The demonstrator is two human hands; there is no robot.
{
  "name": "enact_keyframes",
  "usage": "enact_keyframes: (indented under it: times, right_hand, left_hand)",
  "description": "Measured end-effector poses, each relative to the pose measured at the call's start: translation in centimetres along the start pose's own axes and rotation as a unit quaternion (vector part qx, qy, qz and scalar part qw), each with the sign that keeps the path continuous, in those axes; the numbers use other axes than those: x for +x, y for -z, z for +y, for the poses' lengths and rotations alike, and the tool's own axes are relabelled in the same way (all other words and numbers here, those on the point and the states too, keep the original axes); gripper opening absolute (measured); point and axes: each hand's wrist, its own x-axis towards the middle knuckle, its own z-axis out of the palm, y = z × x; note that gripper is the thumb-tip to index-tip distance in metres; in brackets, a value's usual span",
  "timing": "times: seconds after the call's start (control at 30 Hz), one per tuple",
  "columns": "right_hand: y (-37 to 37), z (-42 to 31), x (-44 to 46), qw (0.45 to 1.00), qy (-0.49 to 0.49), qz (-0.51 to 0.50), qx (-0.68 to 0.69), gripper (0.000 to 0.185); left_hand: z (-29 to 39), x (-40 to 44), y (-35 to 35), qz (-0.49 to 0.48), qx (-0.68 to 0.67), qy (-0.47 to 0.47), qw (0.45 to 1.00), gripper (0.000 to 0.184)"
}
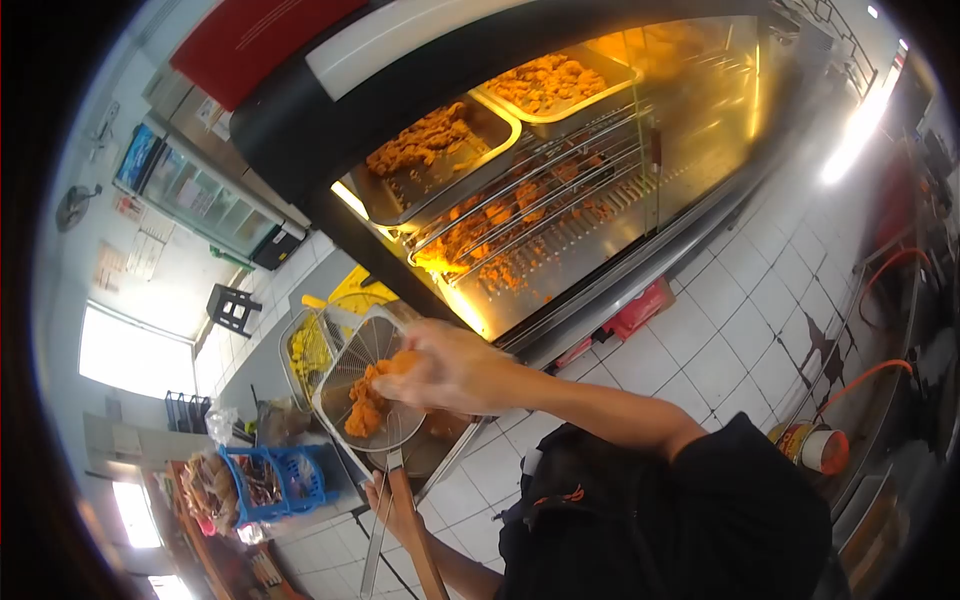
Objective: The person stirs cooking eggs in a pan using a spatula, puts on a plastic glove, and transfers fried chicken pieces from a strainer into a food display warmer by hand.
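Observation:
A round wire-mesh strainer (405, 428) is tilted below the display case, with fried chicken (363, 412) lying in it. My right hand (445, 370), slightly blurred, reaches over the mesh with fingers curled round a piece of fried chicken (402, 364). Under the strainer, my left hand (388, 508) grips its long handle (402, 520), part of the fingers hidden behind it. A metal tray (455, 455) sits beneath the strainer. Beside it, a wire basket (297, 385) has yellow pieces around it.
A lit, glass-sided display case (600, 255) holds metal trays (515, 130) of fried chicken and a wire rack (570, 190). Blue baskets (300, 480) with packets stand to the left. A black stool (232, 308) and glass-door fridge (205, 200) are farther off. White tiles (690, 330) cover the floor.

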Motion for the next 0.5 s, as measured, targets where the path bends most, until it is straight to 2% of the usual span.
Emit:
enact_keyframes:
  times: [0.03, 0.07, 0.1, 0.13, 0.17, 0.2, 0.23, 0.27, 0.3, 0.33, 0.37, 0.4, 0.43, 0.47, 0.5]
  right_hand:
    - [2.4, -0.4, -2.5, 0.997, -0.017, 0.031, 0.07, 0.046]
    - [3.9, 0.1, -4.6, 0.992, 0.014, 0.11, 0.052, 0.043]
    - [4.7, 2.8, -5.7, 0.975, 0.024, 0.167, 0.146, 0.05]
    - [6.2, 5.9, -6.6, 0.959, -0.015, 0.242, 0.146, 0.049]
    - [7.8, 6.6, -6.3, 0.893, -0.037, 0.331, 0.302, 0.05]
    - [9.6, 9.0, -5.8, 0.867, -0.032, 0.407, 0.286, 0.048]
    - [11.5, 11.4, -5.3, 0.836, -0.03, 0.48, 0.264, 0.048]
    - [13.1, 15.8, -4.4, 0.844, 0.0, 0.532, 0.071, 0.045]
    - [14.6, 17.1, -3.1, 0.83, -0.024, 0.557, 0.026, 0.043]
    - [16.5, 17.8, -1.5, 0.814, -0.049, 0.579, -0.019, 0.042]
    - [18.3, 18.1, 0.0, 0.795, -0.073, 0.599, -0.065, 0.041]
    - [20.0, 18.4, 1.6, 0.773, -0.097, 0.618, -0.109, 0.041]
    - [21.1, 19.2, 3.0, 0.749, -0.122, 0.633, -0.154, 0.041]
    - [21.6, 20.4, 4.4, 0.747, -0.023, 0.662, -0.061, 0.036]
    - [21.7, 22.1, 6.1, 0.731, 0.076, 0.678, 0.033, 0.032]
  left_hand:
    - [-0.1, 0.4, -0.1, -0.026, -0.073, 0.076, 0.994, 0.047]
    - [-0.2, 0.7, -0.1, -0.052, -0.144, 0.154, 0.976, 0.047]
    - [0.8, 0.7, 0.1, -0.042, -0.134, 0.144, 0.98, 0.048]
    - [1.7, 0.6, 0.2, -0.033, -0.123, 0.134, 0.983, 0.048]
    - [2.7, 0.6, 0.4, -0.023, -0.113, 0.124, 0.986, 0.049]
    - [2.4, 0.6, 0.5, -0.019, -0.068, 0.09, 0.993, 0.048]
    - [1.9, 0.8, 0.2, 0.001, -0.095, 0.095, 0.991, 0.047]
    - [1.5, 1.0, -0.1, 0.021, -0.123, 0.098, 0.987, 0.045]
    - [1.1, 1.1, -0.4, 0.042, -0.15, 0.1, 0.983, 0.043]
    - [2.3, 1.7, -0.1, 0.046, -0.28, 0.194, 0.939, 0.043]
    - [3.7, 2.3, 0.3, 0.047, -0.401, 0.283, 0.87, 0.042]
    - [5.8, 2.8, 0.7, 0.072, -0.421, 0.283, 0.859, 0.034]
    - [5.7, 2.7, 0.5, 0.064, -0.387, 0.234, 0.89, 0.03]
    - [5.1, 2.5, 0.5, 0.056, -0.35, 0.184, 0.917, 0.026]
    - [4.9, 2.5, 0.4, 0.058, -0.34, 0.173, 0.923, 0.022]
